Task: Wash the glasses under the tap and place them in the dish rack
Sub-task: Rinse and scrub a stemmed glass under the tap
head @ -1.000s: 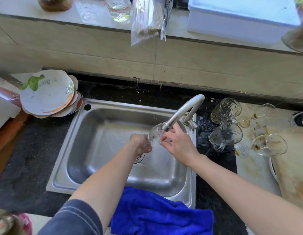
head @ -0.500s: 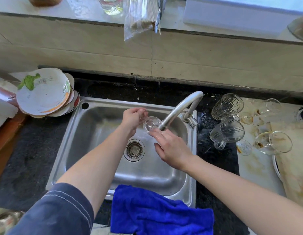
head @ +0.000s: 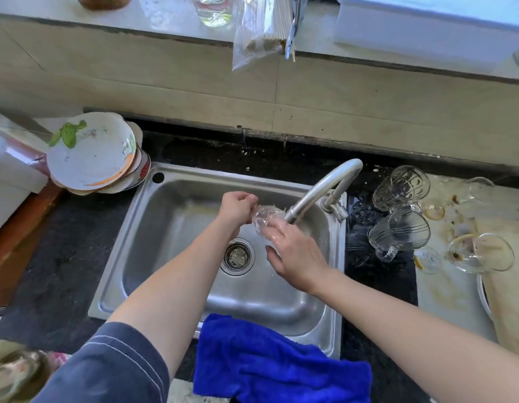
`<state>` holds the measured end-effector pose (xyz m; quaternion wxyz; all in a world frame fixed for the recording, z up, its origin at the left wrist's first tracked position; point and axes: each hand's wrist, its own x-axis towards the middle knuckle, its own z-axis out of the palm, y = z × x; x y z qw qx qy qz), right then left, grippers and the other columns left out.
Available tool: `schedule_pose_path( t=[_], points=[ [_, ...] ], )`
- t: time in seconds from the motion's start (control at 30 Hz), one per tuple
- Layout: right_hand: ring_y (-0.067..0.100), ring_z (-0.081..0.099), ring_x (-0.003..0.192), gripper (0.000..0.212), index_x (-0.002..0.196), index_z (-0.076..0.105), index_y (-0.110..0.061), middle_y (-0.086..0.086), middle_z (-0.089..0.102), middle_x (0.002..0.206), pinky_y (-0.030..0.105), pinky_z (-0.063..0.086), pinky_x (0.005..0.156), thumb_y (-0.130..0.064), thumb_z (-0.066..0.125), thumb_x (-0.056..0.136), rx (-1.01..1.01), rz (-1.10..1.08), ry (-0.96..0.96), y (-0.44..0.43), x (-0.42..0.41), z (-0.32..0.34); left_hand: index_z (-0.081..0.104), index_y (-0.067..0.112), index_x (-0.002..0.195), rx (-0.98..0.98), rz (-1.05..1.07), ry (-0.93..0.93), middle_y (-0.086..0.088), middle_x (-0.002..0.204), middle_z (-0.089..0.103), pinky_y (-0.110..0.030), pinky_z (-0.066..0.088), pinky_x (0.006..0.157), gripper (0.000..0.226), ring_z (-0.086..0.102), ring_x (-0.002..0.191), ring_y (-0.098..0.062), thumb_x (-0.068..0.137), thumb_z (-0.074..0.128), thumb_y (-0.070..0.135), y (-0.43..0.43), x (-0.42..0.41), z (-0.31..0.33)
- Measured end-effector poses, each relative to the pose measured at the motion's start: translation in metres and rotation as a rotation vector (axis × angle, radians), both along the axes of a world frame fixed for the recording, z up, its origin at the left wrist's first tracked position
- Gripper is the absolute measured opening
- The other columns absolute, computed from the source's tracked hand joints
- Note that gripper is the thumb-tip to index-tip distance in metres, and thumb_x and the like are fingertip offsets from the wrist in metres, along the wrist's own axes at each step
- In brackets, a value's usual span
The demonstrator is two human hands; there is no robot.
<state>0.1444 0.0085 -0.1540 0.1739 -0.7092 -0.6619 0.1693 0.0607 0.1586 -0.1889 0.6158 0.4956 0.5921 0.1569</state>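
A steel sink [head: 142, 228] sits in a dark stone tabletop [head: 63, 242]. Your glass [head: 267, 218] is held on its side just under the tap [head: 319, 189] spout, long axis about 9 to 3 o'clock; I can't tell which end is the mouth. Your left hand [head: 237, 206] pinches its 9 o'clock end. Your right hand [head: 296, 257], nearly flat, touches it from 5 o'clock. It's likely wet, slick and brittle, so grip the wall, not the rim.

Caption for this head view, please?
Left hand grips a glass at the tap spout, right hand touching it, above the sink.
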Motion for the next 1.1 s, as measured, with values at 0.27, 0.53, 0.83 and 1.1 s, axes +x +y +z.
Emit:
schedule_pose_path(
  t=[0.27,0.53,0.83,1.1],
  points=[
    [0.026,0.064,0.091,0.043,0.108,0.07,-0.024,0.006,0.07,0.097,0.036,0.052,0.071,-0.049,0.038,0.094,0.01,-0.202,0.162,0.01,0.006,-0.001,0.061,0.005,0.102,-0.216,0.062,-0.172,-0.006,0.069,0.055,-0.022,0.035,0.044,0.016,0.046,0.048,-0.015,0.091,0.06,0.017,-0.009,-0.006,-0.001],
    [0.015,0.066,0.082,0.028,0.107,0.069,-0.012,0.0,0.071,0.092,0.035,0.053,0.075,-0.026,0.046,0.098,0.159,-0.069,0.256,0.0,0.004,0.013,0.066,0.01,0.095,-0.242,0.058,-0.12,-0.008,0.063,0.051,-0.022,0.035,0.044,0.023,0.04,0.049,-0.016,0.093,0.055,0.03,-0.016,-0.016,-0.006],
    [0.034,0.065,0.091,0.028,0.119,0.061,-0.016,0.009,0.066,0.117,0.04,0.054,0.052,-0.016,0.057,0.091,0.065,0.086,-0.154,0.004,0.016,0.009,0.057,0.01,0.065,-0.099,-0.195,0.076,-0.004,0.047,0.053,-0.015,0.019,0.037,0.029,0.032,0.043,-0.015,0.091,0.056,0.023,-0.005,-0.02,0.004],
    [0.027,0.065,0.088,0.028,0.102,0.07,-0.011,0.006,0.067,0.112,0.031,0.052,0.048,-0.017,0.075,0.075,0.179,0.207,-0.286,0.0,0.024,0.002,0.06,0.006,0.062,-0.16,-0.386,0.235,-0.013,0.057,0.056,-0.01,0.019,0.033,0.02,0.032,0.026,-0.009,0.082,0.057,0.008,-0.007,-0.029,0.008]
  ],
)
